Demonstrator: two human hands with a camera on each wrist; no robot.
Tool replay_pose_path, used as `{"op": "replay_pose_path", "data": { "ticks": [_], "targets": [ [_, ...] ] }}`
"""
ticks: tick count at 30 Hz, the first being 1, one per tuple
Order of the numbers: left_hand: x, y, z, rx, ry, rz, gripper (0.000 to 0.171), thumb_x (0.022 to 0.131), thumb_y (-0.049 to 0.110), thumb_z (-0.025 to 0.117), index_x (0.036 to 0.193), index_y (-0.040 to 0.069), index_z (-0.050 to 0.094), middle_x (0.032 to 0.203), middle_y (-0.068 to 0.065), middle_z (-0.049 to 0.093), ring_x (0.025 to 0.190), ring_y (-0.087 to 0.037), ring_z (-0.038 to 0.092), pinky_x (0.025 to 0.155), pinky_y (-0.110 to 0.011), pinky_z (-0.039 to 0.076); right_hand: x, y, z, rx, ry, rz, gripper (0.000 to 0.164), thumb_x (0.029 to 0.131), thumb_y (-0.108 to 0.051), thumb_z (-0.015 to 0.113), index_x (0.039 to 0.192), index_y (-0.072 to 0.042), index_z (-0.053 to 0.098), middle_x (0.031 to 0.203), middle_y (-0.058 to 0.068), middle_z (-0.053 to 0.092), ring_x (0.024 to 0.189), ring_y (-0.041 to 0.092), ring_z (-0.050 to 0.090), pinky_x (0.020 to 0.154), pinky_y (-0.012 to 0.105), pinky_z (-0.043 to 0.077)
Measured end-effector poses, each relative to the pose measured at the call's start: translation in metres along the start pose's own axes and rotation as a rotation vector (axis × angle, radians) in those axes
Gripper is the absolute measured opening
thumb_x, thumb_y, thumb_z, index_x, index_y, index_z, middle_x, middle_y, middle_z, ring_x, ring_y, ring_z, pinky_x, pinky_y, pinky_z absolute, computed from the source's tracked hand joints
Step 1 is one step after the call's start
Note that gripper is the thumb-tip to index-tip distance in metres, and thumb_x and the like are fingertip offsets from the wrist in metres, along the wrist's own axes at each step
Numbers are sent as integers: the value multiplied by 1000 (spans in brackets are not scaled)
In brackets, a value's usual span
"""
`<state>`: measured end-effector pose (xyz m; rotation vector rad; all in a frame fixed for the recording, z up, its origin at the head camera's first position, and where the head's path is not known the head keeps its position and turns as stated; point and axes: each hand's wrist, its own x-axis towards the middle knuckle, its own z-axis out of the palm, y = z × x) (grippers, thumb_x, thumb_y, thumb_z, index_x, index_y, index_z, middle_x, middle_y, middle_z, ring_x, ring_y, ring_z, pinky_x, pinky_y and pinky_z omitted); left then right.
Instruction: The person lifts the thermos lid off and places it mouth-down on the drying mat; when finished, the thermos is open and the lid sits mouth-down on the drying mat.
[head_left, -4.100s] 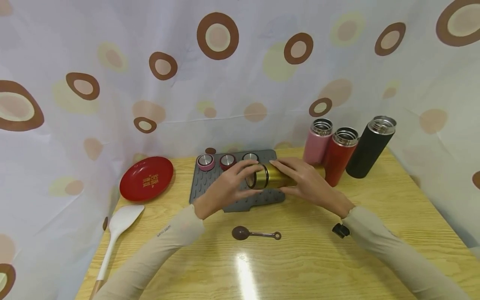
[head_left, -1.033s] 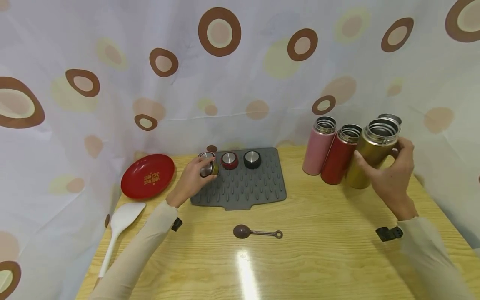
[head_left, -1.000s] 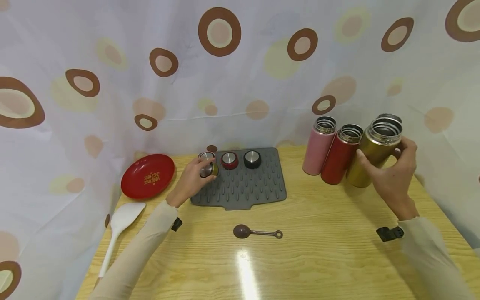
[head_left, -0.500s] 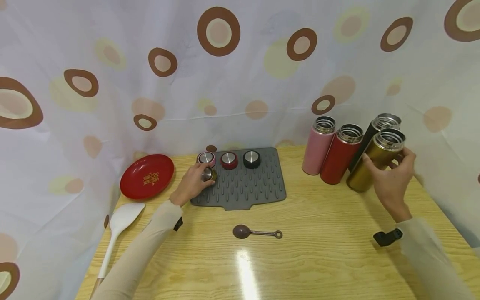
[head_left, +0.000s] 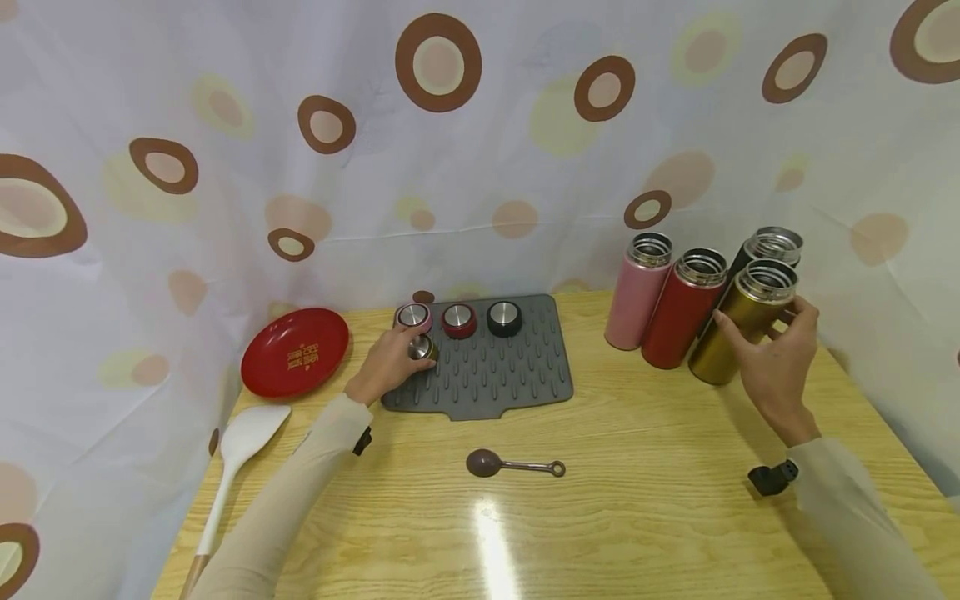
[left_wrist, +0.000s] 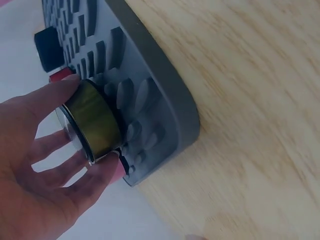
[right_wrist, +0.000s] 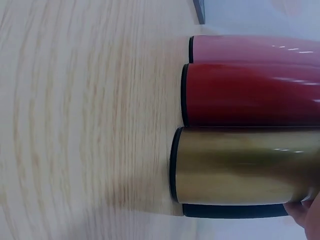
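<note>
In the head view, my left hand (head_left: 386, 364) pinches a gold bottle lid (left_wrist: 97, 120) between thumb and fingers, low on the grey ribbed mat (head_left: 510, 375). A pink lid (head_left: 413, 317), a red lid (head_left: 458, 320) and a black lid (head_left: 504, 317) sit in a row along the mat's back. At the right, my right hand (head_left: 780, 371) grips the upper side of a gold thermos bottle (right_wrist: 240, 167), which stands upright and uncapped. Beside it are an open red bottle (head_left: 678, 321) and a pink one (head_left: 636, 300). Behind the gold bottle, a black bottle (head_left: 776, 242) is partly hidden.
A red plate (head_left: 295, 353) leans at the back left, with a white spatula (head_left: 240, 437) in front of it. On the wooden table (head_left: 600, 517), a brown spoon (head_left: 484, 462) lies before the mat. A patterned curtain (head_left: 480, 150) hangs behind.
Earlier, both hands held the gold bottle sideways over the mat. Now its lid is apart, lowered onto the mat by my left hand, and the bottle has shifted left against the red one.
</note>
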<state>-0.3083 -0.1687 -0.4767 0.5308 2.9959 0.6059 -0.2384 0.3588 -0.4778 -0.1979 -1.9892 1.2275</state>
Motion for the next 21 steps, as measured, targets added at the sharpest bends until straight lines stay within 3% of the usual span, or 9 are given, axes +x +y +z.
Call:
{"op": "replay_pose_path", "data": {
  "ticks": [10,14,18,21],
  "targets": [
    [6,6,-1,9,-8,18,64,89,23,86,141,-5,62,141,-26,62,124,-42,63,105,-53,52,-1,-1,-2,-104,17,-4,74,84,-28,88,146,-17,48,126,-27,42,107,-4,50,84,13,42],
    [1,6,2,-9,6,5,73,89,27,87,148,-2,56,145,-28,57,128,-45,58,104,-59,51,1,-5,-7,-124,17,-49,76,84,-28,88,148,-17,47,124,-29,36,107,-6,45,85,15,38],
    [-7,6,0,-45,80,-2,78,92,36,83,153,1,49,150,-29,50,132,-48,52,104,-65,49,6,-30,-15,-106,132,-230,66,89,-37,83,141,-9,54,128,-20,41,120,12,48,100,25,38],
    [-12,5,-11,-54,202,39,74,95,38,79,151,-1,51,150,-27,50,134,-47,52,107,-65,47,12,-69,-12,-54,243,-434,61,92,-44,76,128,4,62,128,6,60,125,34,52,110,38,40]
  ]
}}
